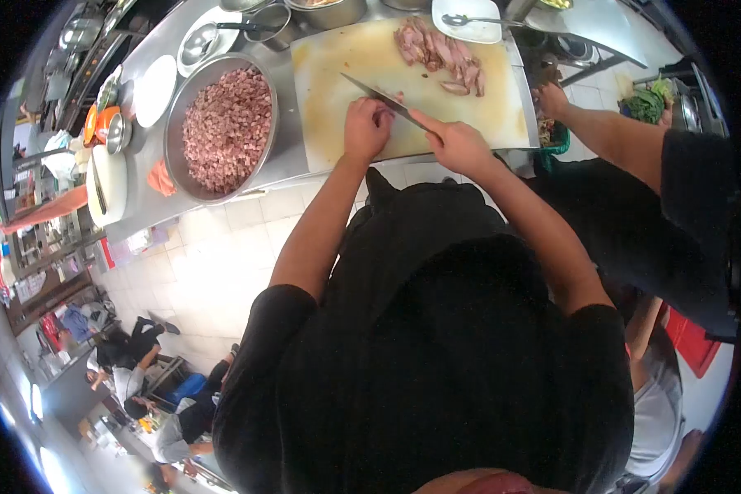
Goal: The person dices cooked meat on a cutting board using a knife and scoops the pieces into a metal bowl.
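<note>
My right hand (461, 149) grips the handle of a kitchen knife (387, 100), whose blade points to the upper left over the cutting board (325, 123). Curled beside the blade, my left hand (367, 128) has its fingers closed against a small pink piece of meat, mostly hidden by the hand. A few meat scraps lie just past the blade. Sliced meat strips (445, 53) are spread along the board's far right. Left of the board stands a large metal bowl (173, 136) heaped with diced meat (226, 128).
A white dish with a spoon (469, 20) stands behind the strips. Pots, a ladle (202, 39) and a white plate (155, 90) occupy the counter's back and left. A co-worker's arm (605, 128) reaches in at right, near a green basket (561, 140). Other people work at lower left.
</note>
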Tool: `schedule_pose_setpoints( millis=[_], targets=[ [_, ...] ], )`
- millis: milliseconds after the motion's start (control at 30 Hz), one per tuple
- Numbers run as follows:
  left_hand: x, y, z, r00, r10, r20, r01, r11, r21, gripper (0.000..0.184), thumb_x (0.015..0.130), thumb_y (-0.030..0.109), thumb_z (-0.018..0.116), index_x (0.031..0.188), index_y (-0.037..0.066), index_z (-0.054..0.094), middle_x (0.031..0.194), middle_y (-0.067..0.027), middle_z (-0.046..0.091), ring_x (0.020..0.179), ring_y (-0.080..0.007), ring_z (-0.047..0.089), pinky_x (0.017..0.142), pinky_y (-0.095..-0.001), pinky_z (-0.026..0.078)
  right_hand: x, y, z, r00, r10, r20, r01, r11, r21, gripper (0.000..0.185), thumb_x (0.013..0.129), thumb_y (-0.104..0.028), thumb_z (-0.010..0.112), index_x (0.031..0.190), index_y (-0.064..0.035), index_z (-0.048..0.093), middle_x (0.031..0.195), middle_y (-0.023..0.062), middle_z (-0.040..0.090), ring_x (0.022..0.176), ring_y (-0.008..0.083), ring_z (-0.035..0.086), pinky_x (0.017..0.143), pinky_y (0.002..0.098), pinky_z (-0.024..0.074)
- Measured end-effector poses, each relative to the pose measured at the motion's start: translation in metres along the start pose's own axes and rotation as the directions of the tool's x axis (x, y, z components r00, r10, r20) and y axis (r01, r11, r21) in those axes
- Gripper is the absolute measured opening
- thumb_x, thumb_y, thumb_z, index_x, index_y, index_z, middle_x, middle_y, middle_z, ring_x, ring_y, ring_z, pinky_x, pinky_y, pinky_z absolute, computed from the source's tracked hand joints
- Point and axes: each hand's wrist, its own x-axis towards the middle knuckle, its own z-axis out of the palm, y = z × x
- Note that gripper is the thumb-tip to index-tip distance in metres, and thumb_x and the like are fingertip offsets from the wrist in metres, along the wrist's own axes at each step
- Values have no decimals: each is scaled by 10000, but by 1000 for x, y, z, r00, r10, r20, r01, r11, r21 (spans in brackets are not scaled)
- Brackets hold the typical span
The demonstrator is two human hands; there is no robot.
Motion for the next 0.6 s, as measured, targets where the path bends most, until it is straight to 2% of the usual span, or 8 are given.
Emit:
schedule_pose_setpoints(
  millis=[67, 167, 267, 367, 600],
  targets=[
    [10, 1, 1, 1000, 2, -7, -2, 1000, -5, 161, 818, 63, 760, 953, 52, 673, 963, -157, 668, 948, -388, 616, 866, -483, 513, 11, 5, 8, 998, -37, -56, 40, 998, 56, 528, 1022, -221, 563, 1536, -341, 545, 869, 241, 713, 813, 457, 702, 772, 578, 567],
    [6, 4, -2, 999, 19, -46, -20, 1000, -14, 173, 816, 62, 772, 957, 54, 673, 976, -155, 671, 962, -389, 623, 881, -483, 517, 14, 8, 9, 989, -91, -119, 92, 996, -3, 553, 1020, -200, 603, 1554, -327, 532, 799, 217, 700, 748, 436, 686, 734, 562, 544],
    [-1, 10, -3, 994, -13, -106, 12, 1000, -14, 185, 820, 73, 792, 961, 55, 673, 988, -155, 674, 977, -390, 632, 888, -481, 523, -2, -7, -12, 997, -38, -69, 34, 998, -52, 538, 1023, -237, 558, 1551, -338, 530, 863, 228, 722, 795, 447, 701, 764, 581, 565],
    [-3, 5, 0, 992, 4, -124, -4, 1000, 4, 192, 822, 82, 807, 959, 56, 675, 993, -153, 676, 980, -387, 638, 885, -475, 527, -16, -21, -30, 999, -5, 48, 9, 996, -84, 543, 1026, -249, 554, 1562, -328, 521, 904, 232, 732, 828, 438, 714, 786, 580, 571],
    [-4, 10, -2, 990, 52, -131, -53, 999, 0, 136, 820, 51, 783, 923, 61, 695, 964, -137, 677, 958, -371, 636, 861, -465, 533, -21, -25, -29, 998, 4, 67, 3, 995, -102, 545, 1032, -247, 548, 1569, -330, 511, 878, 243, 730, 805, 445, 718, 781, 577, 581]
  ],
)
